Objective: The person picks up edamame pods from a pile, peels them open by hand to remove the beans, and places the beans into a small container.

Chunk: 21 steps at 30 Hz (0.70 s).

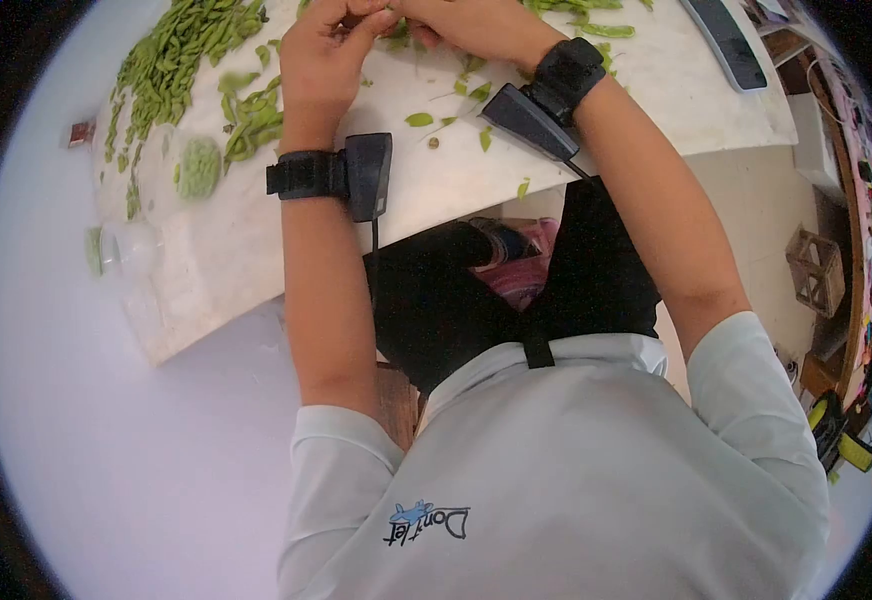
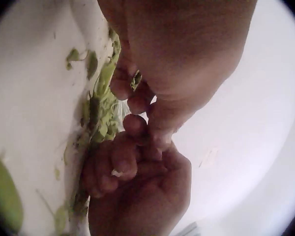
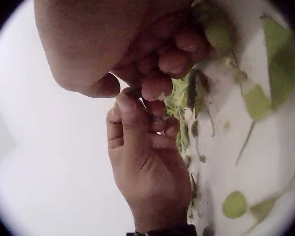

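At the top edge of the head view, my left hand (image 1: 318, 60) and right hand (image 1: 491, 28) meet at their fingertips, low over the white tabletop. In the right wrist view, the left thumb and fingers pinch a small dark piece (image 3: 133, 92), and the right hand's (image 3: 123, 44) thumb and index finger close in on it from the other side. Fingers cover most of this piece, so I cannot tell its kind. The right hand's (image 2: 137, 196) other fingers are curled in the left wrist view. Green bean pods (image 2: 105, 115) lie behind the hands.
A large heap of green pods (image 1: 181, 70) spreads at the left, with a clear container of green beans (image 1: 198, 168) nearby. A clear cup (image 1: 134, 245) lies near the left edge. Loose leaves (image 1: 419, 119) dot the white tabletop (image 1: 456, 180). A phone (image 1: 724, 42) rests at the right.
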Each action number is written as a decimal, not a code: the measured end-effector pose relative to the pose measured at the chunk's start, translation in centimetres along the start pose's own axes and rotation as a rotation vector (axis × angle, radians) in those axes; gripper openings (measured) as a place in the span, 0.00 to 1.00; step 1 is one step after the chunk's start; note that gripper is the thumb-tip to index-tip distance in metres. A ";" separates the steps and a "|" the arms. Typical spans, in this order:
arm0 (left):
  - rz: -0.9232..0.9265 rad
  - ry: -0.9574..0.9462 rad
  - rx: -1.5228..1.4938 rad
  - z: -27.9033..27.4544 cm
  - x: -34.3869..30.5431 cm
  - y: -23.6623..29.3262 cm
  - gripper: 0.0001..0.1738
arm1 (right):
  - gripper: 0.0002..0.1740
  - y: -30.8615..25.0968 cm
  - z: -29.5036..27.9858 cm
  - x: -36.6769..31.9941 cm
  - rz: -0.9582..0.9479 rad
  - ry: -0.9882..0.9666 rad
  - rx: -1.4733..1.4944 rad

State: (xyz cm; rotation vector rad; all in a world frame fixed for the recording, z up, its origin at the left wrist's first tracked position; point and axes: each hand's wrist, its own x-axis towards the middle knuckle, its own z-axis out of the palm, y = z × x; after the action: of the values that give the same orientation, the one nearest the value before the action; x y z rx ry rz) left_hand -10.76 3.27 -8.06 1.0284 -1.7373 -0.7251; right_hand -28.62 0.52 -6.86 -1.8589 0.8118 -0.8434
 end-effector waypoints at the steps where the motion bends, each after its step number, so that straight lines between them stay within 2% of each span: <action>1: -0.013 0.018 0.070 0.0 -0.1 -0.5 0.03 | 0.23 -0.1 0.0 -0.1 0.020 -0.008 -0.047; 2: -0.028 0.036 0.141 0.0 -0.2 -0.9 0.05 | 0.23 0.0 0.0 -0.3 0.025 -0.004 -0.054; 5: 0.124 -0.016 0.077 -0.5 0.3 -2.0 0.05 | 0.23 -0.1 0.0 0.0 0.040 -0.010 -0.086; 8: 0.053 0.018 0.232 -0.1 -0.1 1.1 0.08 | 0.22 0.0 0.1 0.0 0.053 -0.014 -0.122; 13: 0.043 0.011 0.239 0.1 -0.1 1.2 0.08 | 0.20 0.2 -0.1 0.1 0.063 -0.041 -0.186; 16: 0.086 0.010 0.237 -0.1 0.0 1.2 0.07 | 0.19 0.4 0.3 0.2 0.003 0.015 -0.232; 21: 0.076 0.028 0.179 -0.2 -0.1 1.3 0.07 | 0.18 0.0 0.2 -0.1 0.067 -0.006 -0.032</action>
State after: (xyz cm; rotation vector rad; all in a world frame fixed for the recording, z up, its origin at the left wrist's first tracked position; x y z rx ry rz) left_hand -11.01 3.91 -6.98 1.0813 -1.8312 -0.5118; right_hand -28.54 0.68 -6.90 -1.8509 0.8835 -0.7866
